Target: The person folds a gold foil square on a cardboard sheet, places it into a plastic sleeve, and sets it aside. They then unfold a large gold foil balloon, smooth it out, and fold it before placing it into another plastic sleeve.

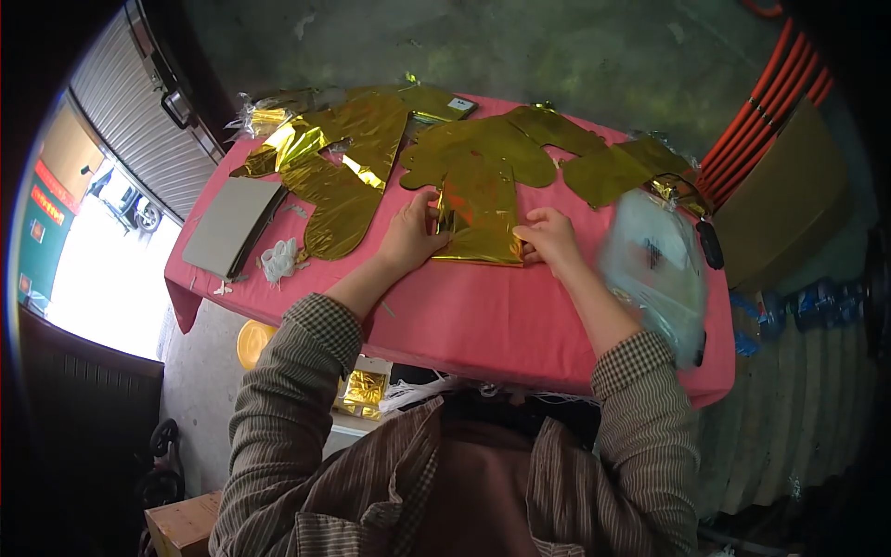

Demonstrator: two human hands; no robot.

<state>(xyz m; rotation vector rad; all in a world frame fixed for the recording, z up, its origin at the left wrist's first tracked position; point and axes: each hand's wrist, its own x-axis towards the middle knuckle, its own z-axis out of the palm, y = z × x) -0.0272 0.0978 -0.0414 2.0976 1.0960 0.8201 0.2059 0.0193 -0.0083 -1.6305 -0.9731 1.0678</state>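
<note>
A flat gold foil balloon lies in front of me on the pink cloth, its lower part narrow and straight-edged. My left hand holds its left edge, with fingers bent and the thumb near the lower corner. At the lower right corner, my right hand pinches the foil between thumb and fingers. The upper part of this sheet spreads into rounded lobes. Another flat gold foil balloon with a rounded end lies to the left, and more gold foil lies to the right.
The pink-covered table also bears a grey flat box, a white crumpled bundle and a clear plastic bag. Folded gold packets sit below the front edge. Orange pipes and a large carton stand right.
</note>
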